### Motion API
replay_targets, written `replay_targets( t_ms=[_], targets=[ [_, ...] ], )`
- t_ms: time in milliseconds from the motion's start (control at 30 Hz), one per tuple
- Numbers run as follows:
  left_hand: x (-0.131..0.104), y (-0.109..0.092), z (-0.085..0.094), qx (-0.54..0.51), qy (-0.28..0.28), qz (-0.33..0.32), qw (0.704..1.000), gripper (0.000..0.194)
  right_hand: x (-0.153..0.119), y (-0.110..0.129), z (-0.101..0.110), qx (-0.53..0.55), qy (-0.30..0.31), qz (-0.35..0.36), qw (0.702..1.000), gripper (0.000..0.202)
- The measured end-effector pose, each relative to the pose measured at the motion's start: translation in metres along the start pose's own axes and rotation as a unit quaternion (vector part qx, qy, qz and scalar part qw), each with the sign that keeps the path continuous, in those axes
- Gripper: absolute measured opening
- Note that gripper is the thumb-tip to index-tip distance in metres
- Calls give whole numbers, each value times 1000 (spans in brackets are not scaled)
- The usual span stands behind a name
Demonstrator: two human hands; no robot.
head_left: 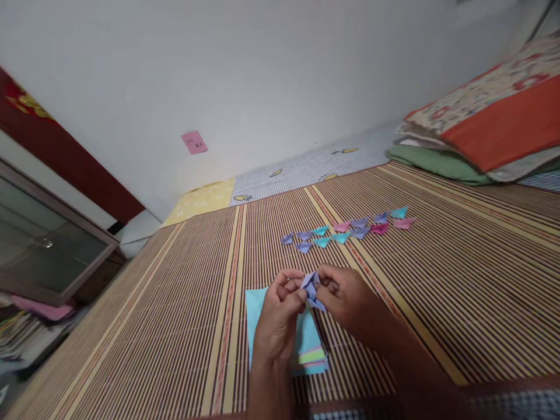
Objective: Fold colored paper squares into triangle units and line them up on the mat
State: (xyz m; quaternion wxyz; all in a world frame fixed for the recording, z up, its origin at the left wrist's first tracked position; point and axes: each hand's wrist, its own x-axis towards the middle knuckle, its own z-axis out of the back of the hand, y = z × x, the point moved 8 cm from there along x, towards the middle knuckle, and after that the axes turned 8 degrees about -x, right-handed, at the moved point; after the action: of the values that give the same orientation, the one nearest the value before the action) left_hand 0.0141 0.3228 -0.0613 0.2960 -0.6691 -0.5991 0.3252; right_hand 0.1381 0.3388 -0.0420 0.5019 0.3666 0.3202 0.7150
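Both L hand [279, 315] & R hand [349, 296], mostly closed, are pinching purple paper [310, 281] at lower ctr., prob. keeping folds tight.

The left grip [280, 312] and right grip [349, 294] pinch purple paper [310, 280] near stacked sheets [308, 334].

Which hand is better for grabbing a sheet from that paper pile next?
Probably the left hand: it's over the paper pile, while the right hand is off to the pile's right. Both hands hold the purple folded paper, so the left would have to let go first.
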Motion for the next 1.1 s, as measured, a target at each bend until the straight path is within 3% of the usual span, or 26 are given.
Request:
replay_targets(
  t_ms=[167,400,700,900,1033,1100],
  targets=[
    [-2,0,-5,-62,22,15,998,32,-1,0,3,-10,-3,-3,1000,17],
    [-2,7,-1,-59,-18,23,998,39,-1,2,6,-59,-38,13,997,16],
    [-2,4,4,-88,-66,15,994,35,-1,9,10,88,10,7,996,8],
    [-3,3,3,-105,-77,18,991,35,-6,36,24,27,-49,132,990,36],
    [-5,3,6,-113,-93,11,989,37,-12,47,35,-10,-123,187,975,15],
    [-5,4,8,-118,-97,12,988,40,-13,47,34,-39,-129,187,973,13]
  ],
)
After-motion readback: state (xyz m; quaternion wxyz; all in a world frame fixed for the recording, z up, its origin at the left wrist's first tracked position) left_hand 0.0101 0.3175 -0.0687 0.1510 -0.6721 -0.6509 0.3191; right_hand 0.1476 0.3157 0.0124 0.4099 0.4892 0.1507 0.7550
